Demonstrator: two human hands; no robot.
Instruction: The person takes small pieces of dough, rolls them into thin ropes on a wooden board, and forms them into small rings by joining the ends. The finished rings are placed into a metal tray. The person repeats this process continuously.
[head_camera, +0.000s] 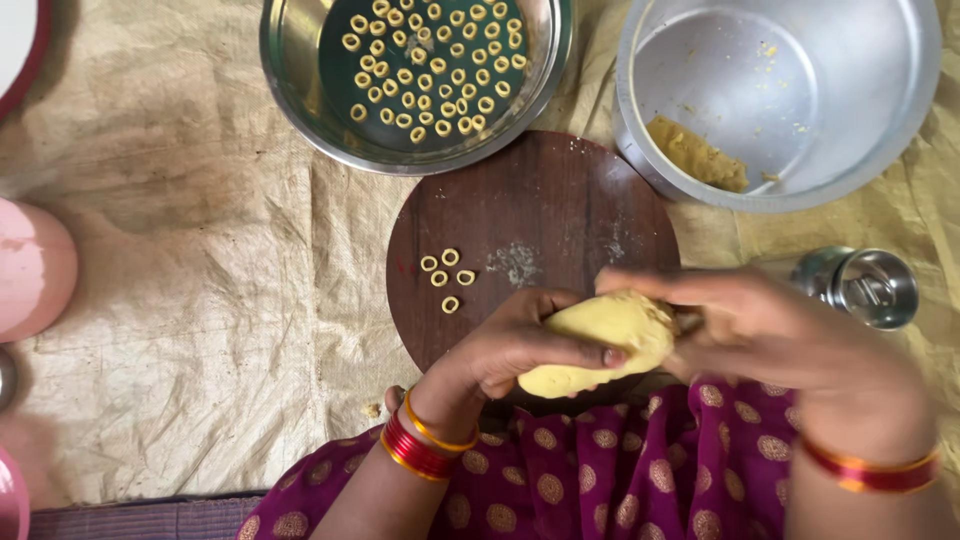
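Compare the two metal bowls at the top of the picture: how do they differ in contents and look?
The steel bowl holds many small dough rings; the aluminium pot holds only a lump of yellowish dough. The steel bowl looks shiny and dark inside, the aluminium pot dull and pale. Both are round and stand on the cloth.

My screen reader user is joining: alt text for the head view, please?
Both hands, left hand and right hand, hold a lump of yellow dough over a round wooden board bearing five small dough rings; a steel bowl of rings sits beyond.
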